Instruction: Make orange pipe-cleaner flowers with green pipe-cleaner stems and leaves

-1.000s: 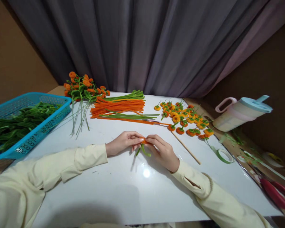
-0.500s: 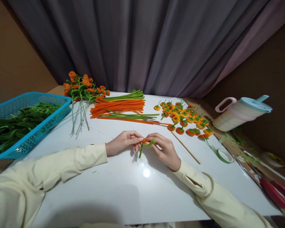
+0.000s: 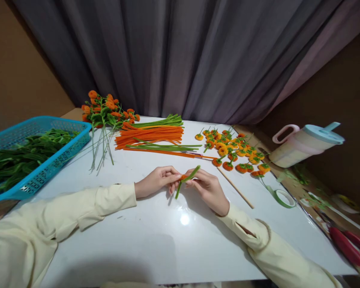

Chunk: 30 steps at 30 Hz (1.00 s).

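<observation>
Over the middle of the table, my left hand pinches a small orange pipe-cleaner flower between thumb and fingers. A green pipe cleaner crosses the flower, one end pointing down toward the table and the other slanting up to the right. My right hand is closed at the flower's right side, its thumb and fingertips against the green pipe cleaner. Fingers cover much of the flower.
Orange pipe cleaners lie bundled beyond my hands. Yellow and orange flower heads, a wooden stick and green tape are to the right, with a tumbler. At left stand a blue basket of leaves and stemmed orange flowers.
The green pipe cleaner's right end has swung upward, from lying nearly level beside my right fingers to slanting up across them. Both hands stay in nearly the same place.
</observation>
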Motion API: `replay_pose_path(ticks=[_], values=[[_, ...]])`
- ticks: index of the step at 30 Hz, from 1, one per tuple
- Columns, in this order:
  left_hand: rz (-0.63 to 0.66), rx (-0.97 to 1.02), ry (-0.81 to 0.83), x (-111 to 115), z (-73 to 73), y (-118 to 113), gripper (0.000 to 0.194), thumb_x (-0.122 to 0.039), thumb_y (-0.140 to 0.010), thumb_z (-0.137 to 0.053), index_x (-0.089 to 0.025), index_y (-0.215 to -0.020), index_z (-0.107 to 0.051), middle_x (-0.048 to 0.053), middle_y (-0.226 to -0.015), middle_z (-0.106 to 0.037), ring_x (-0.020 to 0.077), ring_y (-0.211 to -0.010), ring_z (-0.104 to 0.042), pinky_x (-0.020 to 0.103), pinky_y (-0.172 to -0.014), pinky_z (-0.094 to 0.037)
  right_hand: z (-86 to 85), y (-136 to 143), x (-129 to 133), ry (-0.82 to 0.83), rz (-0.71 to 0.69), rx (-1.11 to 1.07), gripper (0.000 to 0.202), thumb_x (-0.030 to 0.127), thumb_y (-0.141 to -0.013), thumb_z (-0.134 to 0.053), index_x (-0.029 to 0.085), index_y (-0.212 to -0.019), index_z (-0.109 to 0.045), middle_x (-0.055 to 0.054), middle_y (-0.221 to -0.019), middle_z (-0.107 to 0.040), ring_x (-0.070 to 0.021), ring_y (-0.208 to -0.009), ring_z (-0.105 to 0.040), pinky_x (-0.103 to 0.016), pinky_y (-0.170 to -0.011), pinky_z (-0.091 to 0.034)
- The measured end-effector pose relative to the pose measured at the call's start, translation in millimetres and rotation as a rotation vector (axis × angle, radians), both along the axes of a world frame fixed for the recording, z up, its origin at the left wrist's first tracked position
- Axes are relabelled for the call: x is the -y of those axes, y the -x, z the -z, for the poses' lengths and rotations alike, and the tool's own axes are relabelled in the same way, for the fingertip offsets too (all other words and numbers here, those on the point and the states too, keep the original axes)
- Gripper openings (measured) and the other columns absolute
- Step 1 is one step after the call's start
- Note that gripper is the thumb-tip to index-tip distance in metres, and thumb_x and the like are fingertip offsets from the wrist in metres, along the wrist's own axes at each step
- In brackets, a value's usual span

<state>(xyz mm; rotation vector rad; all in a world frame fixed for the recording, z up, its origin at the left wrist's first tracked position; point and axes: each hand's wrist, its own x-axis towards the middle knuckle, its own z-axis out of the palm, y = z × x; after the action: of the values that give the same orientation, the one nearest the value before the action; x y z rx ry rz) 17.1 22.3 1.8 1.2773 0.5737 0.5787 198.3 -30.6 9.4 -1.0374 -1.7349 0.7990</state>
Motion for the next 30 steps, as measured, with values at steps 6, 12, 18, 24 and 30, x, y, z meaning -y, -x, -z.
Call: replay_pose_path(ticks=[6,12,18,24,30], values=[[-0.025,0.038,0.065,-2.1,-0.2,-0.8,0.034,-0.042,-0.074,-0.067,-0.009,-0.08,-0.057,0.001,-0.059,-0.059,0.0093,-0.05,-0.056,0.023,-0.051,-0.049,0.9,0.5,-2.3,0.125,-0.013,-0.131,0.013,0.03,-0.081,-0.06,0.019,-0.082,-0.067,-0.005,-0.085,-0.059,-0.0148,-0.074,-0.059,-0.028,-0.063,-0.056],[-0.019,0.013,0.022,-1.8,2.4,-0.4,0.035,-0.042,-0.075,-0.066,-0.009,-0.08,-0.057,0.001,-0.058,-0.06,0.0094,-0.048,-0.056,0.022,-0.05,-0.047,-0.5,2.5,-1.2,0.118,-0.018,-0.117,0.011,0.027,-0.081,-0.06,0.018,-0.08,-0.067,-0.004,-0.083,-0.058,-0.0125,-0.068,-0.059,-0.026,-0.062,-0.055],[-0.013,-0.008,-0.001,-1.4,5.4,0.2,0.035,-0.044,-0.075,-0.065,-0.011,-0.077,-0.055,0.001,-0.055,-0.06,0.0093,-0.046,-0.056,0.02,-0.047,-0.046,-1.6,4.6,-1.0,0.169,0.005,-0.14,0.011,0.027,-0.078,-0.064,0.017,-0.077,-0.067,-0.004,-0.081,-0.058,-0.0119,-0.067,-0.059,-0.025,-0.062,-0.052],[0.038,-0.028,0.097,-3.7,-1.3,-0.5,0.038,-0.05,-0.078,-0.058,-0.012,-0.076,-0.051,0.005,-0.057,-0.062,0.0113,-0.041,-0.055,0.021,-0.04,-0.044,0.7,1.1,-6.0,0.515,-0.04,-0.401,0.017,0.029,-0.073,-0.069,0.015,-0.08,-0.069,-0.001,-0.072,-0.063,-0.0085,-0.058,-0.057,-0.023,-0.062,-0.048],[0.096,-0.009,0.136,-4.1,-5.6,-0.4,0.041,-0.052,-0.082,-0.052,-0.012,-0.092,-0.051,0.011,-0.074,-0.066,0.0201,-0.059,-0.066,0.025,-0.045,-0.049,-0.4,-3.0,-10.9,0.751,-0.115,-0.65,0.02,0.027,-0.066,-0.075,0.012,-0.078,-0.069,0.001,-0.06,-0.062,-0.0057,-0.055,-0.056,-0.018,-0.06,-0.047]])
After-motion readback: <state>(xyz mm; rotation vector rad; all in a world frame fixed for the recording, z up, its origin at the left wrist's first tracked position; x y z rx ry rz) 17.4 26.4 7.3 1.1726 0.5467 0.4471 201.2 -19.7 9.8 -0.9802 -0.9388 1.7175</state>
